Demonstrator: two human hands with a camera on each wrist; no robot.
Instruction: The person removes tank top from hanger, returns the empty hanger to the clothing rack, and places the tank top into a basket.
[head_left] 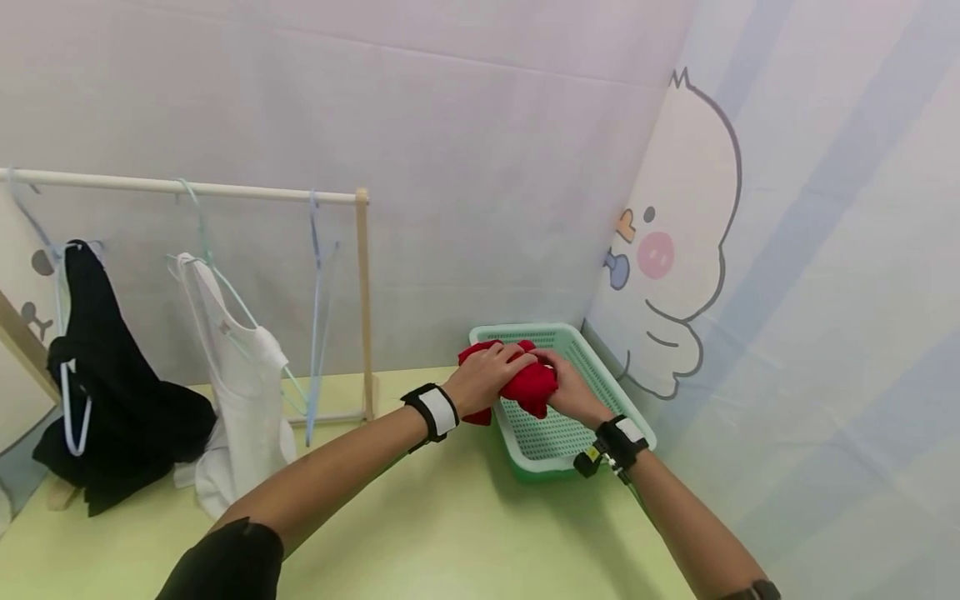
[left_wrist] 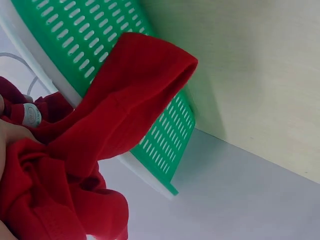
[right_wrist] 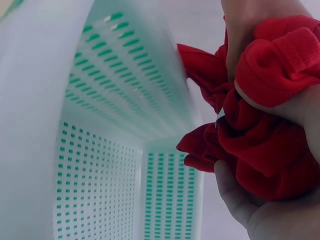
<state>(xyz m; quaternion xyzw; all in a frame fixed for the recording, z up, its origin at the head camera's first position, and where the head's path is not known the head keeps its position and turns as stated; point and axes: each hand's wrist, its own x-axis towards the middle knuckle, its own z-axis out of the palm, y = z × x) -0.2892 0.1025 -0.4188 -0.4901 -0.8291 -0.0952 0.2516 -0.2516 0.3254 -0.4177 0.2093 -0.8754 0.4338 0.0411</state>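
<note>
A bunched red garment [head_left: 531,388] is held between both hands over the left rim of a green and white plastic basket [head_left: 633,417]. My left hand [head_left: 480,385] grips it from the left, and my right hand [head_left: 572,393] grips it from the right. In the left wrist view a flap of the red cloth [left_wrist: 127,100] hangs down outside the basket's slotted side [left_wrist: 165,145], and a small pale label [left_wrist: 32,115] shows. The right wrist view has fingers and thumb curled round the crumpled cloth [right_wrist: 270,155], beside the basket's inside wall [right_wrist: 100,175].
At left, a rack with a white rail [head_left: 262,192] and wooden post [head_left: 365,308] carries a black garment [head_left: 120,400], a white sleeveless top [head_left: 243,375] and a bare blue hanger [head_left: 317,333]. Curtains [head_left: 480,167] stand behind and right of the yellow tabletop [head_left: 420,517].
</note>
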